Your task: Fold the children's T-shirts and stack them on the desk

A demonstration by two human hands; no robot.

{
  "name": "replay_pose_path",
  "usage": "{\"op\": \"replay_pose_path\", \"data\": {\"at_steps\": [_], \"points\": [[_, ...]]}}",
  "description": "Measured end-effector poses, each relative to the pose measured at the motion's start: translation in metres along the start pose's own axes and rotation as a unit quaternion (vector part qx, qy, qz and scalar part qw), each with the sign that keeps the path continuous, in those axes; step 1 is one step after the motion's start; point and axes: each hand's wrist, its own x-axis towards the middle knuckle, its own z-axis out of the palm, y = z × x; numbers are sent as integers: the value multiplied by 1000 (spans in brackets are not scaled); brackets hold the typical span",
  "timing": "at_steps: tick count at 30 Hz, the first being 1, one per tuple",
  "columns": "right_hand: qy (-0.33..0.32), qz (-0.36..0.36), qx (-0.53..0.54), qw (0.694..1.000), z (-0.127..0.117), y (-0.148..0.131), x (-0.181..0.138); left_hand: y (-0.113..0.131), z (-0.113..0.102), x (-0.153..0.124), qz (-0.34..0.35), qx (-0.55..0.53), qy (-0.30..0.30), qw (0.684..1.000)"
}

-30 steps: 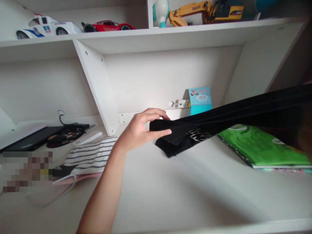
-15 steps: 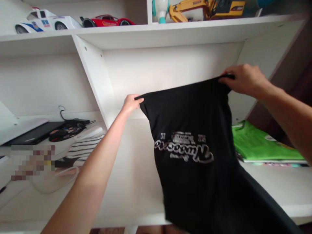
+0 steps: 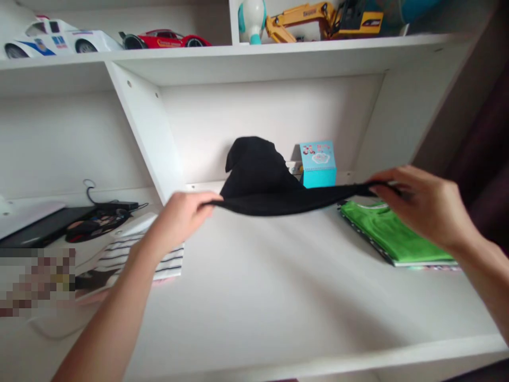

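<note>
A black T-shirt [image 3: 258, 172] is stretched between my two hands above the white desk. My left hand [image 3: 185, 215] pinches one end of its edge, and my right hand [image 3: 427, 199] grips the other end. The edge between them sags slightly. Beyond it, the rest of the cloth billows up toward the back panel, and its white print is out of sight. Just below my right hand lies a folded green garment [image 3: 397, 233] on top of a small stack. Close to my left forearm is a folded striped garment [image 3: 169, 260], partly covered by the arm.
A blue desk calendar [image 3: 319, 164] stands against the back panel. A black laptop [image 3: 47, 225] and a cable [image 3: 119, 204] lie at the left. On the upper shelf [image 3: 278, 55] are a white toy car [image 3: 59, 40], a red toy car [image 3: 167, 40] and a yellow toy excavator [image 3: 318, 21].
The T-shirt was hanging down toward me with its print showing; now its body is flung up and away toward the back. Both hands have come lower, and the calendar has come into sight.
</note>
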Motion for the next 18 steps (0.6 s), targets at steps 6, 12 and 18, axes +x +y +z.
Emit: {"op": "replay_pose_path", "data": {"at_steps": [6, 12, 18], "points": [[-435, 89, 121, 888, 7, 35, -97, 15, 34, -79, 2, -13, -397, 918], [-465, 94, 186, 860, 43, 12, -67, 5, 75, -33, 44, -133, -320, 937], [-434, 4, 78, 897, 146, -16, -71, -32, 181, 18, -1, 8, -198, 980]]}}
